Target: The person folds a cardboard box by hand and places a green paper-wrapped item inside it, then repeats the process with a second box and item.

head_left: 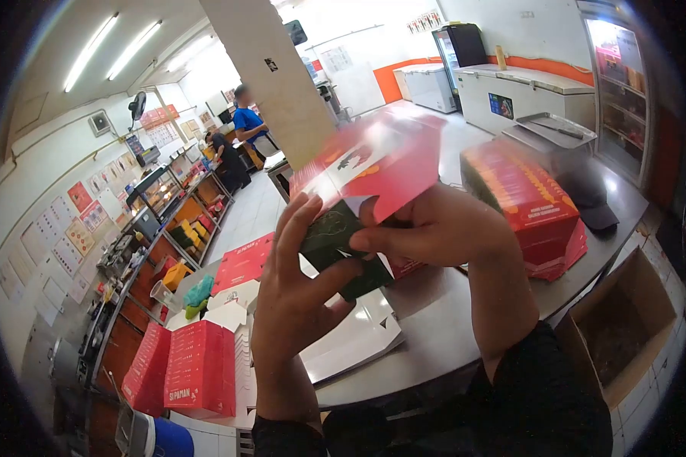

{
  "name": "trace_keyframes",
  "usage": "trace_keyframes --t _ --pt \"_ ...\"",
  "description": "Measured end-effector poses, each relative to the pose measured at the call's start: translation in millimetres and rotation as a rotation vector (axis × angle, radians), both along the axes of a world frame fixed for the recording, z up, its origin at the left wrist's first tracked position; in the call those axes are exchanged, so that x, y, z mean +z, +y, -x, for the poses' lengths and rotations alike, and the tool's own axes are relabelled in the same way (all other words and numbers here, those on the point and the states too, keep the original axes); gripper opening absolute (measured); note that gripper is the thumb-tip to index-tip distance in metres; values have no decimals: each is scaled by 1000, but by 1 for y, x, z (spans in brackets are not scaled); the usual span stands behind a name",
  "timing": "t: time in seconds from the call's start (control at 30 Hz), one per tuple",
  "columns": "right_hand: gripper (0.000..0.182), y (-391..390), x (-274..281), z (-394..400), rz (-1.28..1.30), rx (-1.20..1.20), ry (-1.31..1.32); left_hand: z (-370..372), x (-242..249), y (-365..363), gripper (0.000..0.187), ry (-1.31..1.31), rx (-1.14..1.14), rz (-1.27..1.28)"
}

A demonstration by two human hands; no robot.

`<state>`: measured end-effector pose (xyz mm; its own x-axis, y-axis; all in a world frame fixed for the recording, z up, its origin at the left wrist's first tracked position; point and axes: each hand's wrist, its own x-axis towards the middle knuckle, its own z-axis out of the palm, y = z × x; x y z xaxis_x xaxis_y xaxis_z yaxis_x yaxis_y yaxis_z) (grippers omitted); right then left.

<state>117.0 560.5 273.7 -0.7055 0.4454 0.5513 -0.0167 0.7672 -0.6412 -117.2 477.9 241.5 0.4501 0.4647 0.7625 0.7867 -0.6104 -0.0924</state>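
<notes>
Between my two hands, raised above the table, is a red cardboard food box (404, 164) with a white printed panel and a dark green side. My left hand (293, 266) grips its left edge, fingers along the outside and thumb under the green side. My right hand (434, 232) holds the near right part, with the thumb pressed on the green flap. The upper part of the box is smeared by motion. Beneath the hands, white card sheets (351, 343) lie on the metal table (434, 320).
Stacked red boxes (530, 217) stand at the right, beside a dark cap (587, 190) and a metal tray (554, 131). More red box stacks (200, 365) sit at the left. An open carton (621, 320) is low right. Two people (250, 126) stand by the far counter.
</notes>
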Motion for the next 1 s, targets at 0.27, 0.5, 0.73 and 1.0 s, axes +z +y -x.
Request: trace_keyframes --t 0.27,0.5,0.73,1.0 --pt "26 -1 -3 13 -26 -60 108 0 3 4 52 -3 14 -36" --pt "33 4 -17 31 -26 -70 234 -1 2 3 46 70 89 -130" --pt "33 8 -24 46 -260 -25 296 -1 2 1 43 42 115 -227" --pt "67 8 -22 50 -464 -285 452 -5 -2 9 62 -112 50 -205"
